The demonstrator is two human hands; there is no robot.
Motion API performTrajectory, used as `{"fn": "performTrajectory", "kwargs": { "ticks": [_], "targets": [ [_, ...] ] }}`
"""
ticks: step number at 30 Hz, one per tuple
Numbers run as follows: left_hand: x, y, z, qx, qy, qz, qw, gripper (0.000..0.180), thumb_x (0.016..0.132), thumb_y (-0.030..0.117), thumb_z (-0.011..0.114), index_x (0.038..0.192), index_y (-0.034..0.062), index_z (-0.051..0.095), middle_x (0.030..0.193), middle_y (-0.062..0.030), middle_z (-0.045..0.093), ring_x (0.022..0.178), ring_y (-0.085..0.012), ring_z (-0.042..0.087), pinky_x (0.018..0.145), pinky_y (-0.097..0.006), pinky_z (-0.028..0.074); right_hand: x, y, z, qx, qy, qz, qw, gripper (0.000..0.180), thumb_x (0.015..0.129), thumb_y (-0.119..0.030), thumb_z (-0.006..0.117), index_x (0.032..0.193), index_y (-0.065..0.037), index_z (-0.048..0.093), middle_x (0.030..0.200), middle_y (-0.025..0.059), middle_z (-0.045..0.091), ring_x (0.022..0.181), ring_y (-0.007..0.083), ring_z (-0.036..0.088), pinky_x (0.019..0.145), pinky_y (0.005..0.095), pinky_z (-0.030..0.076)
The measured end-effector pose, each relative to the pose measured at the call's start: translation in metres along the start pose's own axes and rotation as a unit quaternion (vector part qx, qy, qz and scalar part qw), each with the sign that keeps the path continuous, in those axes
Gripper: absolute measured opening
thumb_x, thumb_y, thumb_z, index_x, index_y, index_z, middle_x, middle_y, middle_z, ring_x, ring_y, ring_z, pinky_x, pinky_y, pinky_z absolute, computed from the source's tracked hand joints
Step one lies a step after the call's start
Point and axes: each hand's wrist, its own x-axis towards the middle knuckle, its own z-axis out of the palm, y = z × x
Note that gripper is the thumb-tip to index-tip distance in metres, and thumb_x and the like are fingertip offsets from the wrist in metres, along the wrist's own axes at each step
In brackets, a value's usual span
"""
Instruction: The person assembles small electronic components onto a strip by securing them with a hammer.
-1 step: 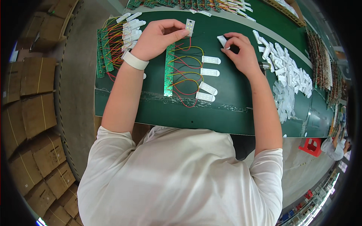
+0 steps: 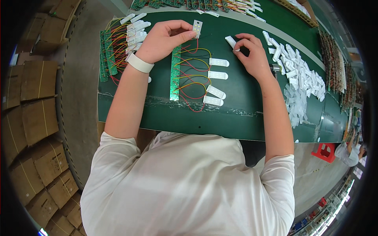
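Observation:
A narrow green circuit board (image 2: 175, 72) lies on the green bench (image 2: 244, 114) with red and yellow wires (image 2: 193, 78) fanning to its right. Several wire ends carry white capped light pieces (image 2: 218, 62). My left hand (image 2: 165, 39), with a white wristband, pinches a small white light strip (image 2: 197, 27) on the topmost wire. To the right, my right hand (image 2: 252, 55) holds a white plastic cover (image 2: 231, 41) at its fingertips, apart from the strip.
A heap of loose white covers (image 2: 299, 78) spreads along the bench's right side. Wired boards with white pieces (image 2: 118, 47) are stacked at the left. Cardboard boxes (image 2: 35, 118) line the floor on the left. A red stool (image 2: 325, 151) and another person (image 2: 350, 151) are at the right.

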Motion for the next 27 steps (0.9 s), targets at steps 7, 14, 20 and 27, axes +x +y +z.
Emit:
{"fn": "performTrajectory", "kwargs": {
  "ticks": [7, 14, 20, 27],
  "targets": [
    [0.02, 0.006, 0.016, 0.022, -0.062, -0.009, 0.998, 0.022, 0.1, 0.018, 0.07, 0.112, -0.0002, 0.072, 0.104, -0.0025, 0.074, 0.094, -0.0089, 0.066, 0.089, -0.026, 0.053, -0.003, 0.002, 0.006, -0.049, 0.039, 0.099, 0.993, 0.044, 0.081, -0.027, 0.085, 0.12, -0.011, 0.07, 0.12, 0.0111, 0.067, 0.118, 0.0327, 0.058, 0.102, 0.0424, 0.049],
    [0.055, 0.008, 0.031, 0.193, -0.106, -0.043, 0.975, 0.023, 0.094, 0.02, 0.077, 0.107, 0.0001, 0.077, 0.093, -0.0038, 0.077, 0.085, -0.0088, 0.068, 0.08, -0.025, 0.054, -0.008, 0.009, 0.019, -0.065, 0.061, 0.056, 0.994, 0.027, 0.086, -0.025, 0.081, 0.113, -0.02, 0.079, 0.113, 0.0042, 0.071, 0.111, 0.0265, 0.062, 0.097, 0.0394, 0.052],
    [0.08, -0.005, 0.04, 0.239, -0.188, -0.051, 0.951, 0.026, 0.092, 0.018, 0.079, 0.113, 0.0018, 0.077, 0.092, -0.0053, 0.077, 0.082, -0.0087, 0.068, 0.079, -0.025, 0.054, -0.012, -0.006, 0.013, 0.065, 0.035, 0.089, 0.993, 0.056, 0.086, -0.014, 0.081, 0.139, -0.024, 0.066, 0.109, 0.0021, 0.074, 0.105, 0.0227, 0.066, 0.095, 0.0372, 0.054],
    [0.096, -0.015, 0.054, 0.264, -0.226, -0.07, 0.935, 0.029, 0.086, 0.019, 0.085, 0.106, 0.0051, 0.069, 0.086, -0.0055, 0.076, 0.077, -0.0101, 0.068, 0.071, -0.027, 0.052, -0.014, 0.004, 0.019, 0.04, 0.062, 0.054, 0.996, 0.061, 0.084, -0.017, 0.082, 0.141, -0.026, 0.064, 0.11, 0.0009, 0.074, 0.106, 0.0227, 0.064, 0.096, 0.0375, 0.054]
  ]
}}
